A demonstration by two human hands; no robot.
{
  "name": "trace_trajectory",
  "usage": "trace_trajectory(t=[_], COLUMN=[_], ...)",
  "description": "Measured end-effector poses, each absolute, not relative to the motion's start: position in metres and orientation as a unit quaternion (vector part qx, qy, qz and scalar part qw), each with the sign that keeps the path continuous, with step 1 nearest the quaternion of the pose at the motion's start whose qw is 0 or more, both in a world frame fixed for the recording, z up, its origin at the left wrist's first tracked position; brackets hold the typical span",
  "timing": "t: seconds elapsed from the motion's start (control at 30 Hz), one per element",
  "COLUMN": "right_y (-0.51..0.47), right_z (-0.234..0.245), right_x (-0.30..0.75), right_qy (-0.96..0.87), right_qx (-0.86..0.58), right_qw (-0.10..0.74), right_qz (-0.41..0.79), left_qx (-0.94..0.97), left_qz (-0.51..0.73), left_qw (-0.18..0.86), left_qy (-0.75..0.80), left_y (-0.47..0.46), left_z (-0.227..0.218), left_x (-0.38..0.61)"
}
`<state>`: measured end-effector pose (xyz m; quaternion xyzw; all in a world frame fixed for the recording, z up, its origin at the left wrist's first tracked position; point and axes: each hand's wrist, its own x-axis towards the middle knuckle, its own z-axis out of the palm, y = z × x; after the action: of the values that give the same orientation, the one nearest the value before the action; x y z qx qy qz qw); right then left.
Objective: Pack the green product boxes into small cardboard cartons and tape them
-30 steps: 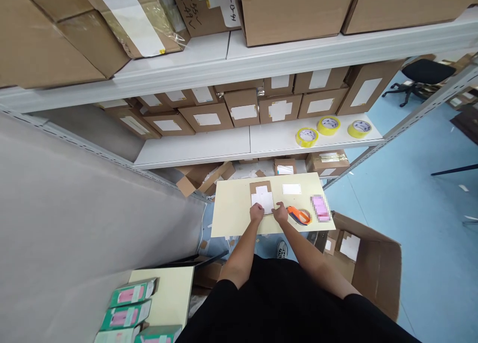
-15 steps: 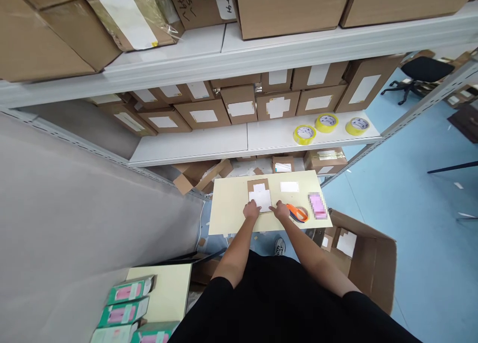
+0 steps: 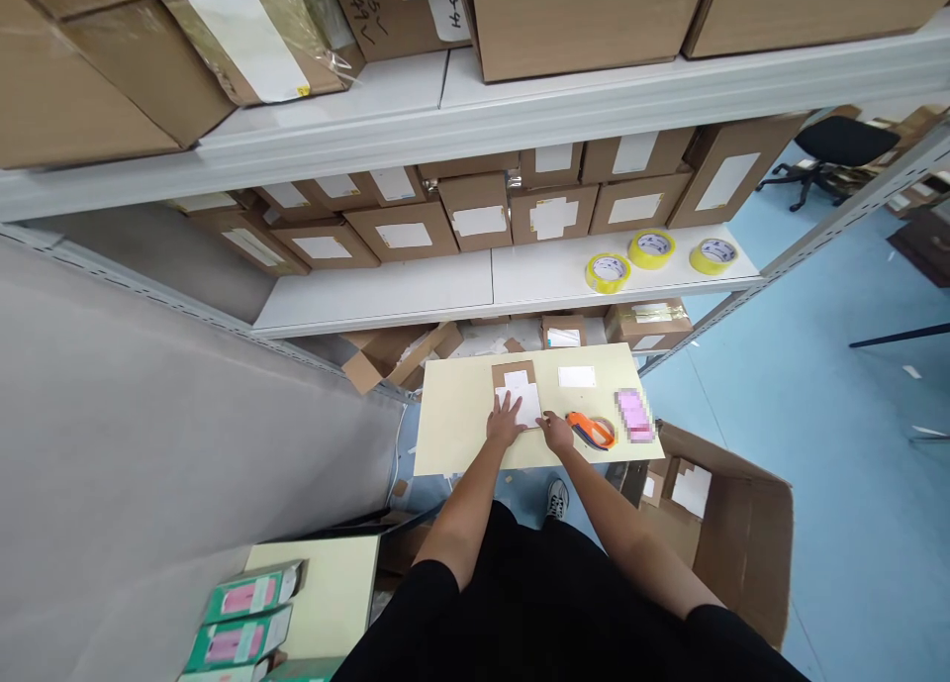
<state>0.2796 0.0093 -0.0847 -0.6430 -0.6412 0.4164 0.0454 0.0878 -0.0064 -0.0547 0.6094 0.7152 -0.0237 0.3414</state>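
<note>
A small flat cardboard box (image 3: 500, 373) lies on the cream table (image 3: 452, 415), with a white label (image 3: 529, 403) over most of its top. My left hand (image 3: 506, 423) rests on the label with its fingers spread. At the box's lower right corner, the curled fingers of my right hand (image 3: 555, 433) grip the edge; their exact hold is too small to make out. Just right of that hand lies an orange tape dispenser (image 3: 583, 425). A white slip of paper (image 3: 577, 376) lies beyond it, and a pink pixelated object (image 3: 634, 415) sits near the table's right end.
Shelving holds labelled cartons (image 3: 405, 232) and yellow tape rolls (image 3: 607, 271) beyond the table. A large open carton (image 3: 749, 524) stands at the lower right with boxes inside. Green-and-pink packages (image 3: 236, 642) lie on a side table (image 3: 333, 583) at lower left.
My left hand has moved from the label's lower edge up onto the label, and its fingers have spread out. The right hand stays by the box's lower right corner.
</note>
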Motion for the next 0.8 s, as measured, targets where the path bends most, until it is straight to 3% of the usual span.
trace_trajectory(t=[0.13,0.4,0.57,0.7,0.8], right_y=[0.001,-0.017,-0.021,-0.017,-0.018], right_z=[-0.103,-0.098,-0.077,-0.066,-0.062], right_x=[0.276,0.239,0.207,0.176,0.15], right_qy=[-0.651,-0.525,-0.516,-0.458,-0.45], right_qx=[-0.618,-0.701,-0.661,-0.657,-0.653], right_qw=[0.158,0.226,0.309,0.382,0.358], right_qz=[0.412,0.427,0.448,0.461,0.493], left_qx=[0.621,0.63,0.586,0.481,0.465], left_qz=[-0.003,0.08,0.197,0.306,0.333], left_qw=[0.329,0.386,0.453,0.436,0.448], left_qy=[0.712,0.669,0.642,0.696,0.687], left_y=[-0.01,-0.025,-0.031,-0.024,-0.018], left_z=[-0.061,-0.065,-0.065,-0.063,-0.063], left_x=[0.085,0.053,-0.011,-0.04,-0.04])
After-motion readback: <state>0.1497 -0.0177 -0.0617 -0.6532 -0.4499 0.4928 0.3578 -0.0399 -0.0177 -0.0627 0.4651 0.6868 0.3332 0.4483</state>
